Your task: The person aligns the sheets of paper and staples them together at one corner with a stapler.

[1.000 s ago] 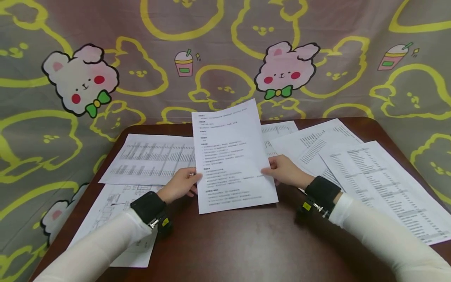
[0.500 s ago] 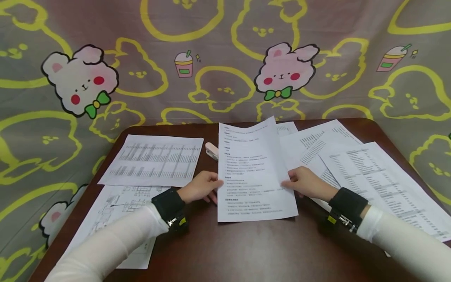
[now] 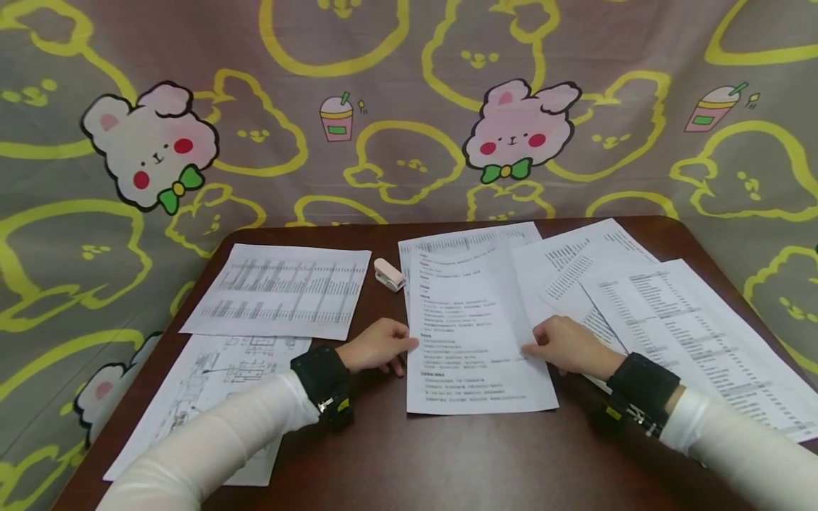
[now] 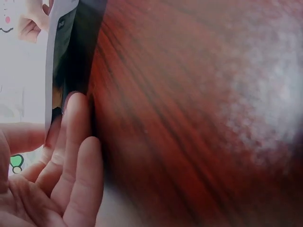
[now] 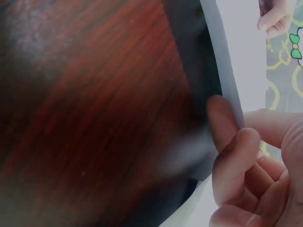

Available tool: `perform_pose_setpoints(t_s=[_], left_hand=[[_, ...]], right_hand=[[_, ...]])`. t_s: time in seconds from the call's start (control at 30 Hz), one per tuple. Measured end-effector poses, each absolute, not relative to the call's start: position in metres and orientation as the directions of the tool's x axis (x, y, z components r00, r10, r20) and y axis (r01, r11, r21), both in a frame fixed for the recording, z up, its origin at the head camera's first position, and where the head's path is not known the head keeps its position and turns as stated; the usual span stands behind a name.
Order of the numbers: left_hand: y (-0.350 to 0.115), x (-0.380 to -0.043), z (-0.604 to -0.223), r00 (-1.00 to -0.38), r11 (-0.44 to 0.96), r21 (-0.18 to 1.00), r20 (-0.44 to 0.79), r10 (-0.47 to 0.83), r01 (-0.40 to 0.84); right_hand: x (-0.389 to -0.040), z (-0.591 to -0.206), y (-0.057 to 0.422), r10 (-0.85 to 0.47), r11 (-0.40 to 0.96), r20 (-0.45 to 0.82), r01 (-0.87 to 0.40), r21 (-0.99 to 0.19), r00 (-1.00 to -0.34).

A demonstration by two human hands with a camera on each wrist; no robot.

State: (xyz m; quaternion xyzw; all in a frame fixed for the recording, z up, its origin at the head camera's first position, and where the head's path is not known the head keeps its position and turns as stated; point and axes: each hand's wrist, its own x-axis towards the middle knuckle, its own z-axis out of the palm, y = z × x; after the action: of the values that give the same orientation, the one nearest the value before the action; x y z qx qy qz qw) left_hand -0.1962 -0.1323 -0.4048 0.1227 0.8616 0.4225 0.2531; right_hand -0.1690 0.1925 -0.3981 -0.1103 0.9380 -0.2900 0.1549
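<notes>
A printed sheet of paper is held low over the table, slightly bowed, its near edge just above the wood. My left hand pinches its left edge between thumb and fingers. On the opposite edge, my right hand pinches the paper the same way. The right wrist view shows the thumb above the sheet and the curled fingers beneath it. Behind and partly under the held sheet lies another printed page. A small pale pink stapler sits just left of these pages.
On the left, a sheet with printed tables overlaps a sheet with line drawings. Several printed sheets, among them a long list, fan out at the right. A patterned cloth hangs behind the dark wooden table.
Both hands have moved right and toward me, lowering the held sheet from a more upright pose to nearly flat. The stapler and the page behind have come into fuller view.
</notes>
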Motion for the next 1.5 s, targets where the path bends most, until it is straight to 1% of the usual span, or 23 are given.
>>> perform_pose_setpoints(t_s=[0.33,0.53,0.7,0.87,1.17,1.27,1.37,1.5], left_hand=[[-0.129,-0.197,-0.405,-0.848,0.666,0.746,-0.348,0.400,0.008],[-0.128,-0.197,-0.404,-0.858,0.721,0.692,-0.356,0.371,0.025],[-0.127,-0.197,-0.400,-0.865,0.773,0.632,-0.361,0.348,0.047],[-0.126,-0.196,-0.398,-0.864,0.790,0.611,-0.369,0.344,0.053],[-0.131,-0.193,-0.395,-0.858,0.768,0.641,-0.383,0.342,0.020],[-0.137,-0.192,-0.395,-0.862,0.754,0.657,-0.374,0.343,0.015],[-0.145,-0.189,-0.394,-0.869,0.715,0.699,-0.355,0.345,-0.001],[-0.162,-0.183,-0.393,-0.882,0.628,0.777,-0.325,0.341,-0.044]], right_hand=[[-0.168,-0.403,0.195,-0.276,0.830,-0.238,-0.106,-0.548,-0.931],[-0.168,-0.402,0.196,-0.277,0.832,-0.240,-0.108,-0.544,-0.930],[-0.168,-0.401,0.197,-0.269,0.853,-0.251,-0.109,-0.510,-0.930],[-0.168,-0.401,0.199,-0.263,0.876,-0.259,-0.117,-0.469,-0.929],[-0.167,-0.394,0.203,-0.224,0.893,-0.259,-0.092,-0.441,-0.939],[-0.169,-0.389,0.202,-0.214,0.890,-0.248,-0.084,-0.448,-0.945],[-0.171,-0.385,0.201,-0.227,0.875,-0.218,-0.101,-0.473,-0.949],[-0.174,-0.382,0.198,-0.250,0.852,-0.168,-0.135,-0.506,-0.953]])
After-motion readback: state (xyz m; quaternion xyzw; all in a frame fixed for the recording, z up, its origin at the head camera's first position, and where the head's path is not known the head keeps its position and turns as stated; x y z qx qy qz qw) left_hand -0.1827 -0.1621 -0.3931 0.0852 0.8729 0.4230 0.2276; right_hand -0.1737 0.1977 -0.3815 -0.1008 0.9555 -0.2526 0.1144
